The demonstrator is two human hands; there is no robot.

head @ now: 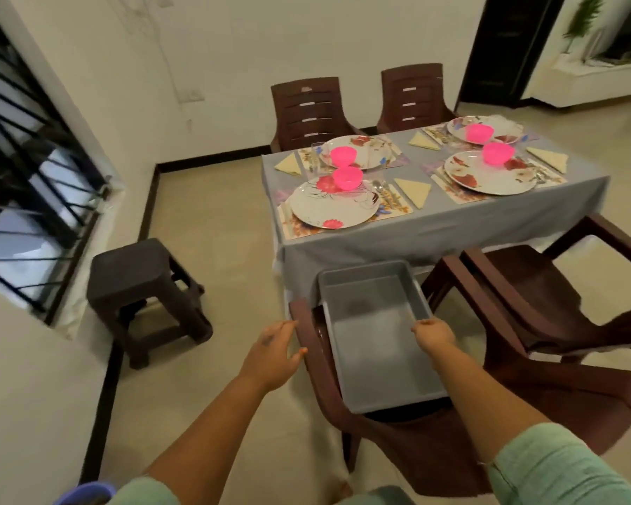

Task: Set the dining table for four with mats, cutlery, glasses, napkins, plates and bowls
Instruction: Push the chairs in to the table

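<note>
The worktop (452, 227), covered in a grey cloth, stands far from the camera with four places laid. Each place has a floral plate (334, 207) on a mat (397, 209), a pink bowl (347, 178) on the plate, cutlery (381, 191) beside it and a folded yellow napkin (414, 191). Glasses (316, 154) show faintly at the far left place. Near the camera, a grey tub (376, 333) sits on a brown chair (397, 439). The right hand (434, 335) holds the tub's right rim, its grip curled over it. The left hand (274, 353) hangs beside the chair's left armrest, its grip relaxed and holding nothing.
</note>
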